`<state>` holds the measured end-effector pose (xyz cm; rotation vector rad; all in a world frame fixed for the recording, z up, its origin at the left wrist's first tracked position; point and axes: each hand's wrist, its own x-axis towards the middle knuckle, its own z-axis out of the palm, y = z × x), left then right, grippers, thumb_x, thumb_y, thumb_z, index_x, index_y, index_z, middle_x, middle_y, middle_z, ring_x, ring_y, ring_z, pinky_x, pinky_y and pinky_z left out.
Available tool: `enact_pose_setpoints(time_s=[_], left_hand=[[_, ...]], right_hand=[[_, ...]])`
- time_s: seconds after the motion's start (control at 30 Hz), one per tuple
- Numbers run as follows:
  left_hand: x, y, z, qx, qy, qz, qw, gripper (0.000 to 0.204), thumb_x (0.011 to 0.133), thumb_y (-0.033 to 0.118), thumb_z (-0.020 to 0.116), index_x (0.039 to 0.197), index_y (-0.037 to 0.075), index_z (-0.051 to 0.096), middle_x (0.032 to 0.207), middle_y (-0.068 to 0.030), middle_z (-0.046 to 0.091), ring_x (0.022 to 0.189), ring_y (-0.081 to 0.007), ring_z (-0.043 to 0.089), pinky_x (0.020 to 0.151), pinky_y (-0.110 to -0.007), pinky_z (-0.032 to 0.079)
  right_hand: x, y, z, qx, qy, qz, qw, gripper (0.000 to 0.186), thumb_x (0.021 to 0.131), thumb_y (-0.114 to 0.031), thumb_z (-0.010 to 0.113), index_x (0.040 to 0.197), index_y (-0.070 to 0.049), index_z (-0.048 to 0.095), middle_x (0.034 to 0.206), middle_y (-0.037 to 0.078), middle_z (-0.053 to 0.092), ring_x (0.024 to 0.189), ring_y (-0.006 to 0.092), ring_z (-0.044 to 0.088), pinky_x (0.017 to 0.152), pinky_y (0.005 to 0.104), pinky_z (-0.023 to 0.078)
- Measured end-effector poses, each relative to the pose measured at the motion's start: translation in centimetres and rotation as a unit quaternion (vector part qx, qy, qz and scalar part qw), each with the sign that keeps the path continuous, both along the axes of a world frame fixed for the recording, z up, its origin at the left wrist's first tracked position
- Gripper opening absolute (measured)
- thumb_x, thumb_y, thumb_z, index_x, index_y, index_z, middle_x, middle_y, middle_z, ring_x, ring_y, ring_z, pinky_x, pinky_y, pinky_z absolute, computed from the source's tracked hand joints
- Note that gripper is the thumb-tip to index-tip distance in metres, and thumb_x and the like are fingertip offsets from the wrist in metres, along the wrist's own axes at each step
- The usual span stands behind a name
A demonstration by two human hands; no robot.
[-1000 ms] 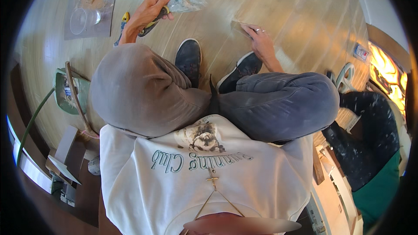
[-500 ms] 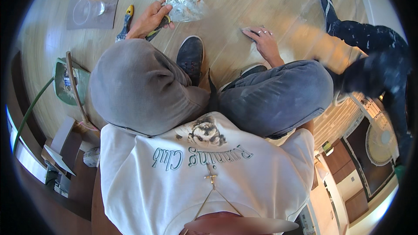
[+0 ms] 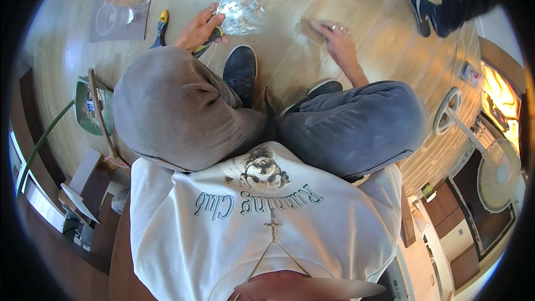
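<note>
My left hand (image 3: 203, 29) grips the yellow-and-black handle of a wide putty knife (image 3: 241, 6), its smeared metal blade raised above the wood floor (image 3: 368, 0). My right hand (image 3: 340, 43) is down near the floor beyond my right shoe, its fingers on a small flat piece (image 3: 308, 29), blurred and too indistinct to identify. A second yellow-handled tool (image 3: 161, 22) lies left of my left hand. Farther left, a grey board (image 3: 117, 34) carries tan filler and a clear plastic cup (image 3: 106, 19). My dark shoes (image 3: 239, 78) are between my hands, below my bent knees.
A green dustpan (image 3: 89, 117) with a wooden stick stands at left. At upper right is a co-worker's shoe and dark trouser leg (image 3: 423, 14). A white fan (image 3: 499, 181), a small package (image 3: 471, 72) and a bright flame-like panel (image 3: 501, 100) are at right.
The co-worker's dark legs swept past on my right and now show only at upper right, uncovering the fan. My left hand moved slightly downward; my right hand's fingers shifted slightly on the floor.
</note>
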<state>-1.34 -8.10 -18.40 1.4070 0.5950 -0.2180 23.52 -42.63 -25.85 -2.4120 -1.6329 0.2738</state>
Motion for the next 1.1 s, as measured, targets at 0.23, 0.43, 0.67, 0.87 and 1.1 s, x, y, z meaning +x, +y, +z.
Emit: enact_pose_setpoints(time_s=[0.23,0.43,0.67,0.87,1.1], left_hand=[[0.1,-1.1,0.3,-0.015,0.008,-0.003,1.000,0.048,0.111,0.030,0.047,0.145,-0.003,0.041,0.107,-0.0085,0.066,0.076,-0.0129,0.069,0.063,-0.025,0.052],[-0.6,-1.1,0.1,-0.017,0.023,-0.001,1.000,0.048,0.110,0.029,0.048,0.146,-0.002,0.040,0.109,-0.0088,0.064,0.076,-0.0145,0.071,0.063,-0.025,0.052],[0.4,-1.7,0.3,-0.014,0.009,-0.023,1.000,0.049,0.111,0.028,0.048,0.147,-0.002,0.038,0.106,-0.0076,0.061,0.076,-0.0152,0.071,0.062,-0.026,0.052],[0.4,-2.0,0.1,-0.014,-0.003,0.022,1.000,0.046,0.110,0.031,0.050,0.143,-0.001,0.044,0.106,-0.0065,0.067,0.073,-0.0121,0.069,0.061,-0.023,0.050],[-0.3,-2.5,-0.5,0.000,0.028,0.027,0.999,0.050,0.111,0.030,0.049,0.146,-0.004,0.041,0.112,-0.0084,0.066,0.075,-0.0129,0.070,0.061,-0.024,0.051]], right_hand=[[-2.2,1.6,-1.1,-0.058,-0.039,-0.011,0.997,0.048,0.091,-0.007,0.057,0.133,-0.028,0.068,0.123,0.002,0.068,0.116,0.0251,0.062,0.097,0.0420,0.049],[-6.0,-1.4,0.2,0.010,0.022,0.009,1.000,0.048,0.089,-0.005,0.058,0.130,-0.026,0.069,0.123,0.000,0.067,0.115,0.0235,0.062,0.097,0.0424,0.048],[-7.0,0.5,-0.2,0.073,-0.040,-0.019,0.996,0.051,0.088,-0.002,0.057,0.131,-0.027,0.068,0.122,-0.002,0.066,0.118,0.0223,0.061,0.100,0.0414,0.047],[-5.6,-1.7,-0.1,0.011,-0.011,0.030,0.999,0.049,0.090,-0.005,0.056,0.132,-0.028,0.068,0.124,-0.001,0.066,0.119,0.0241,0.061,0.101,0.0420,0.047],[-4.4,1.3,0.0,0.029,-0.001,-0.017,0.999,0.048,0.090,-0.004,0.056,0.132,-0.026,0.067,0.125,0.004,0.067,0.116,0.0277,0.062,0.102,0.0464,0.047]])
